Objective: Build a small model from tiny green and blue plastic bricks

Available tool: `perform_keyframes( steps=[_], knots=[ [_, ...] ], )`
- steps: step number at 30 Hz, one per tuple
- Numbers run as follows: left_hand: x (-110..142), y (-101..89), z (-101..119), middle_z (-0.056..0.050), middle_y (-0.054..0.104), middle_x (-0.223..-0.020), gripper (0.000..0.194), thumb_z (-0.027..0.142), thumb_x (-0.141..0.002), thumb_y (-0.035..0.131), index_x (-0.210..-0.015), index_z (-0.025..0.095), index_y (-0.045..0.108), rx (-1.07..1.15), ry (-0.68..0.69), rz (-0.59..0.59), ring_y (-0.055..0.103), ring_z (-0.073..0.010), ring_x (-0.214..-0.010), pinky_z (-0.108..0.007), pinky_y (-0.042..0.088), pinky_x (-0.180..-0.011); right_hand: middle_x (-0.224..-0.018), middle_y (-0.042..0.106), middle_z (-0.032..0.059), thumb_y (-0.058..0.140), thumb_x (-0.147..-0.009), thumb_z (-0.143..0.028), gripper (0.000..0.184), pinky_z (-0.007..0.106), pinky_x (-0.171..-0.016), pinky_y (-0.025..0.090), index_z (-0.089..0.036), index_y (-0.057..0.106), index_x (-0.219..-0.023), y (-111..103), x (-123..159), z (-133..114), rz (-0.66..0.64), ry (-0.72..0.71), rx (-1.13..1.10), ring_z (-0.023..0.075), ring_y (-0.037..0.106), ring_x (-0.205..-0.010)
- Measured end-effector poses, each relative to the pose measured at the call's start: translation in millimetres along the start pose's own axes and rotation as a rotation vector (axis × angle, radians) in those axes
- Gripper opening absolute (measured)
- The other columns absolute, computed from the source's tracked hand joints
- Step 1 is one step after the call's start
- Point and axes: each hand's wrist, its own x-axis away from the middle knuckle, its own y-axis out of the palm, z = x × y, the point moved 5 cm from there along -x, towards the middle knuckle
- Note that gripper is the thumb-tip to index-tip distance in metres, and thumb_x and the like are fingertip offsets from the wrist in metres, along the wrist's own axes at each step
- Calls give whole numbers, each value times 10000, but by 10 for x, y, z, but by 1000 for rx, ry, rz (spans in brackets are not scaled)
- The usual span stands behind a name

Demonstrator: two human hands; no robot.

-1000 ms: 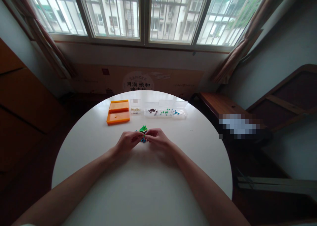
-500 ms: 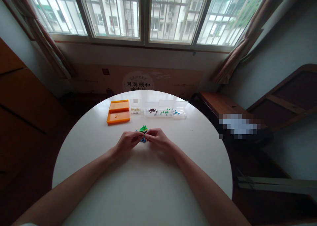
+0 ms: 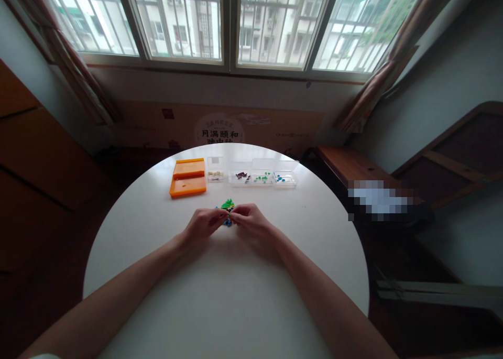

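Observation:
A small colourful building-block model [image 3: 227,204], green on top with blue parts lower down, sits between my hands near the middle of the white round table [image 3: 220,291]. My left hand [image 3: 202,222] reaches it from the left with thumb and fingers pinched together. From the right, my right hand [image 3: 250,218] pinches too, and the fingertips of both hands meet at the front of the model. A tiny greenish bit shows where they meet; the fingers cover much of the model's middle.
Behind the hands lies an open orange case [image 3: 189,183]. Beside it stand a small clear box [image 3: 215,162] with pale pieces and a clear compartment box [image 3: 257,164] holding dark, green and blue pieces. A wooden bench [image 3: 341,162] stands right of the table.

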Motion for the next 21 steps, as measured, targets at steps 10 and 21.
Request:
perform_keyframes(
  steps=[10, 21],
  knots=[
    [-8, -2, 3, 23, 540, -484, 214, 285, -861, 541, -882, 123, 679, -1, 6, 0, 426, -53, -420, -136, 358, -467, -635, 625, 37, 687, -678, -443, 357, 226, -528, 384, -99, 675, -772, -14, -13, 44, -1, 6, -34, 103, 517, -547],
    [-16, 4, 18, 20, 541, -483, 216, 276, -864, 537, -882, 116, 680, -2, 19, -8, 440, -50, -412, -129, 354, -450, -622, 620, 29, 699, -672, -410, 324, 208, -509, 378, -100, 671, -765, -18, -22, 68, 6, 15, -40, 93, 510, -539]
  ],
)
